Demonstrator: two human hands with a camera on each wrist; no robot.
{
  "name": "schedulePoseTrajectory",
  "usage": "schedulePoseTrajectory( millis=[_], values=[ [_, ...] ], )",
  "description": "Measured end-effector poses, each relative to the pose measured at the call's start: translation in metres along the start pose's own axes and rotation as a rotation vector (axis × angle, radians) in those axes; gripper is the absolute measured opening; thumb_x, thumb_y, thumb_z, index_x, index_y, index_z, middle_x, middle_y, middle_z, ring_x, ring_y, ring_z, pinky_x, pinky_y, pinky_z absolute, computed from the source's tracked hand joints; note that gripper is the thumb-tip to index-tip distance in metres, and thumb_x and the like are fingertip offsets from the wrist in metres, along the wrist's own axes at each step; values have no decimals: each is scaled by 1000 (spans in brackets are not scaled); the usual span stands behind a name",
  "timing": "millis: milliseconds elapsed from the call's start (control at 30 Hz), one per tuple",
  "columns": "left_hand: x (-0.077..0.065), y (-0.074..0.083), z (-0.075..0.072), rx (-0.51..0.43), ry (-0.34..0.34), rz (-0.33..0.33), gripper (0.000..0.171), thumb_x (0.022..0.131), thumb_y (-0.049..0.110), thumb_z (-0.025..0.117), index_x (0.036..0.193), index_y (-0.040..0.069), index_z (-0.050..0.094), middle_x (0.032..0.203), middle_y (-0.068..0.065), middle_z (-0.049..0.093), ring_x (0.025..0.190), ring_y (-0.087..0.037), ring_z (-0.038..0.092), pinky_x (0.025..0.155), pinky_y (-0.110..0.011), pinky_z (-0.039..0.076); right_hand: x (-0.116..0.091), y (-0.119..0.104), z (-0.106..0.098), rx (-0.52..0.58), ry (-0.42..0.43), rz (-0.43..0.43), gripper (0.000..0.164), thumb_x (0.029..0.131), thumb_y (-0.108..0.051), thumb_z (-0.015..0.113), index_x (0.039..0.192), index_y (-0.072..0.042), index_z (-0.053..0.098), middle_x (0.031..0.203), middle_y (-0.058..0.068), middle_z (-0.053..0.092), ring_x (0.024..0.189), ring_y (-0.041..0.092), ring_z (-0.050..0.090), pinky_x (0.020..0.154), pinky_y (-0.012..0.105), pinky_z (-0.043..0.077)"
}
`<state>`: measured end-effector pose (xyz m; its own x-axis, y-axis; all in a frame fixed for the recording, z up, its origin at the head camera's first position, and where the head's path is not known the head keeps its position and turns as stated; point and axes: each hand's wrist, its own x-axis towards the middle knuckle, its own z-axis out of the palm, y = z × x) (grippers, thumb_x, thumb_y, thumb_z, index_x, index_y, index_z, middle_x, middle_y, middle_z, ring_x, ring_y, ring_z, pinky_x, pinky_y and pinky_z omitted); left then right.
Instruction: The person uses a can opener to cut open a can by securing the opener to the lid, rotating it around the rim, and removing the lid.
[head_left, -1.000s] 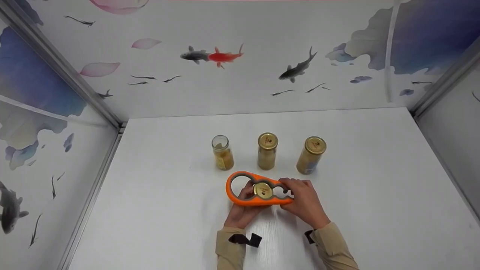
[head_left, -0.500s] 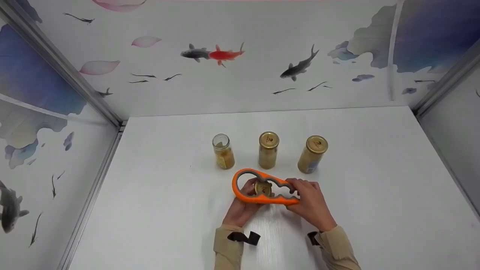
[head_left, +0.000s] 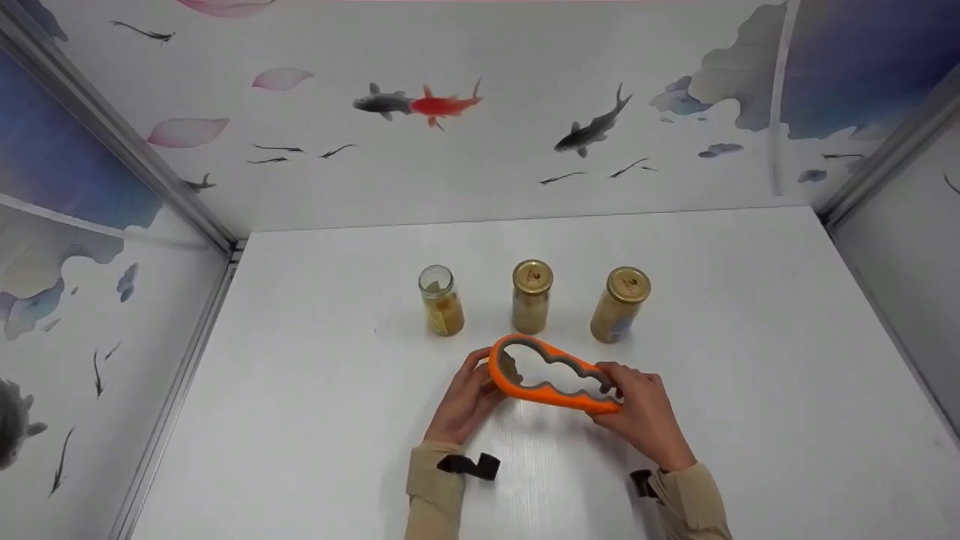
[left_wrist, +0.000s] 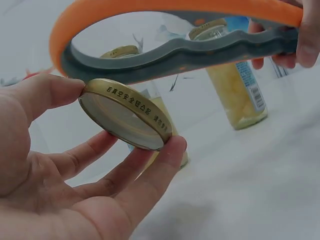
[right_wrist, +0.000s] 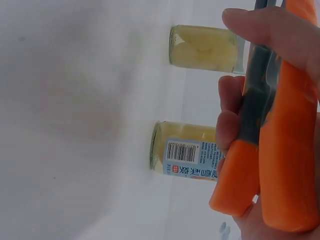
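Observation:
My left hand pinches a gold jar lid by its edge between thumb and fingertips; its pale underside faces the palm in the left wrist view. The right hand grips the handle end of an orange jar opener with a grey wavy inner lining. Its rounded loop end overlaps the lid in the head view. In the right wrist view my thumb and fingers wrap round the two orange handles. Both hands are raised over the white table.
Three glass jars stand in a row beyond the hands: a lidless jar with yellow contents, a gold-lidded middle jar, and a gold-lidded right jar with a blue label. A fish-patterned wall rises behind the table.
The left hand has moved left with the lid, which has passed from the opener's middle notches to its round loop end. The right hand has shifted right and slightly down with the opener.

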<state>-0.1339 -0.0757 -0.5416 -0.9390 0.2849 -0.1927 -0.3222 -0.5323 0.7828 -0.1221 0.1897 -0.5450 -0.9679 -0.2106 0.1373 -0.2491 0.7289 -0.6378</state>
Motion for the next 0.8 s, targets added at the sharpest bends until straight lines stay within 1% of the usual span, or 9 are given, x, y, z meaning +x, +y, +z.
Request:
schedulePoseTrajectory(
  millis=[33,67,100,167,233,267,467,600,800],
  values=[
    [8,-13,-7,9,70,-8,22,102,6,46,123,3,51,120,-28,55,101,-32,58,92,-38,48,-1,1,-1,0,2,4,50,66,-6,86,111,-11,65,85,-1,64,75,15,52,81,42,36],
    [13,-19,-8,7,95,-19,23,102,9,46,125,4,49,120,-28,55,100,-30,58,92,-37,48,-1,1,-1,3,6,4,50,66,-5,86,111,-10,65,85,0,65,75,15,52,81,43,36],
    [17,-24,-15,25,100,-7,24,102,11,47,125,3,49,118,-27,57,97,-29,59,90,-36,49,-2,2,-2,2,10,2,50,66,-6,86,111,-10,66,84,0,65,75,15,52,81,43,36],
    [22,-27,-28,48,52,-18,32,100,16,53,129,4,47,120,-25,57,100,-28,59,93,-37,48,-3,3,-2,1,18,4,49,66,-6,86,111,-9,66,84,0,64,74,15,51,81,43,35],
    [22,-24,-35,69,11,-34,38,98,19,58,131,4,48,121,-21,59,102,-28,59,96,-40,46,-4,4,-3,0,22,10,49,66,-6,86,111,-9,66,83,-1,64,75,15,51,82,43,35],
    [22,-22,-36,83,13,-40,37,98,19,58,130,4,48,120,-20,59,102,-28,59,96,-40,46,-5,4,-3,2,20,16,49,67,-7,85,112,-9,66,83,-1,64,75,16,51,83,43,35],
    [23,-13,-38,214,103,-71,34,98,15,57,129,3,48,116,-15,60,98,-26,60,93,-39,48,-6,6,-4,6,-7,57,52,67,-6,86,114,-9,65,86,-2,65,76,16,53,85,44,35],
    [24,-7,-43,283,115,-67,35,98,17,58,129,4,48,113,-16,59,95,-25,59,90,-37,49,-7,7,-4,17,-10,56,52,67,-6,86,114,-9,65,86,-2,66,76,15,55,84,44,37],
    [25,0,-50,359,147,-89,37,98,19,57,131,6,47,124,-21,54,102,-28,58,92,-37,48,-10,9,-6,26,-5,55,51,66,-6,87,113,-10,66,85,-6,64,74,13,54,81,43,39]
  ],
)
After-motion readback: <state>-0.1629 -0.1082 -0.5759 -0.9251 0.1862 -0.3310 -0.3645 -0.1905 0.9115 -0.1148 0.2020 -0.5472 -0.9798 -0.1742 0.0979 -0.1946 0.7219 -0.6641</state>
